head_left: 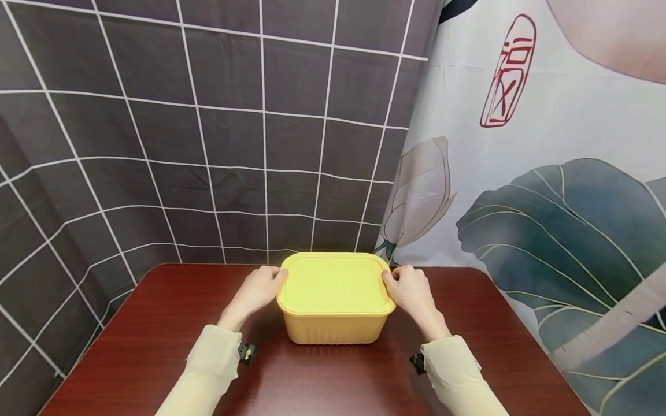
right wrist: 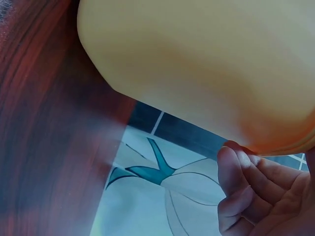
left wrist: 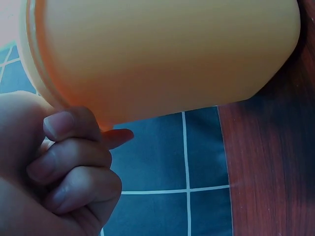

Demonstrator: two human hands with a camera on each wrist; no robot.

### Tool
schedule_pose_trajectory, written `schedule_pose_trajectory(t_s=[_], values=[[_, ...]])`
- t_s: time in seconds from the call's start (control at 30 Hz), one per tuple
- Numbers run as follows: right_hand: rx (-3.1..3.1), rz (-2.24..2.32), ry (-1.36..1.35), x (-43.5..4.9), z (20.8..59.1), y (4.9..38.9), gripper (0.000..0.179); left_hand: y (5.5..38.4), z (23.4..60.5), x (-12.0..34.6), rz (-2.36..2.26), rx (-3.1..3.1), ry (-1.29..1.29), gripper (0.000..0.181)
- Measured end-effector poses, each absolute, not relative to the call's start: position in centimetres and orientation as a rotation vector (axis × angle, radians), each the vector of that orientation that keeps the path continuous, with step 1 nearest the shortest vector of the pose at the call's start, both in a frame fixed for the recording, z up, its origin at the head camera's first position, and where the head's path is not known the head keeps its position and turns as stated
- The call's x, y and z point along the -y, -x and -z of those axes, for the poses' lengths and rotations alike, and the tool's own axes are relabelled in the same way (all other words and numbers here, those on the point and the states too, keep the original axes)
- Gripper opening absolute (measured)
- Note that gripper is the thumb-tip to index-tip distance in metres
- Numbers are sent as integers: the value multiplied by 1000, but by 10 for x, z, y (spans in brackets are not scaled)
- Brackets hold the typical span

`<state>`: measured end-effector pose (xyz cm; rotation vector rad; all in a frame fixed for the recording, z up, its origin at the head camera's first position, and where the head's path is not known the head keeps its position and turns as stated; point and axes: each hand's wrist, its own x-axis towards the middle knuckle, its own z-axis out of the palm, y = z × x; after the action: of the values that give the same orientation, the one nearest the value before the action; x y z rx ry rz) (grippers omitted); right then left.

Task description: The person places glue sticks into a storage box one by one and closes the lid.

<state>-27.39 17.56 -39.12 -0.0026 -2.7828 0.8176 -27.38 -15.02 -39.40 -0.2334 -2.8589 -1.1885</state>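
Observation:
A yellow plastic storage box (head_left: 335, 329) with rounded corners stands on the table, and its flat yellow lid (head_left: 335, 283) covers the top. At the lid's left edge my left hand (head_left: 262, 286) pinches the rim, thumb on top and curled fingers (left wrist: 81, 160) below it. My right hand (head_left: 411, 289) grips the opposite edge the same way, its fingers (right wrist: 236, 172) bent under the rim in the right wrist view. Both wrist views show the box's smooth side wall (left wrist: 172, 54) right beside the fingers. The inside of the box is hidden by the lid.
The dark red wooden table (head_left: 333, 384) has rounded far corners. Behind it hangs a dark grey cloth (head_left: 229, 138) with a white grid. To the right is a white cloth (head_left: 458, 173) printed with lotus leaves and a red seal. Small black devices (head_left: 247, 352) sit at both cuffs.

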Motion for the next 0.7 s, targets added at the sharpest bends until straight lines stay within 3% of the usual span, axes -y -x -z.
schedule_pose_trajectory(t_s=[0.43,0.7], values=[[2779,-872,23,-180,398,271,34,274,401,146,1275,2842,214,36],[2778,-860,-44,-190,395,265,37,267,401,156,1132,2879,195,50]])
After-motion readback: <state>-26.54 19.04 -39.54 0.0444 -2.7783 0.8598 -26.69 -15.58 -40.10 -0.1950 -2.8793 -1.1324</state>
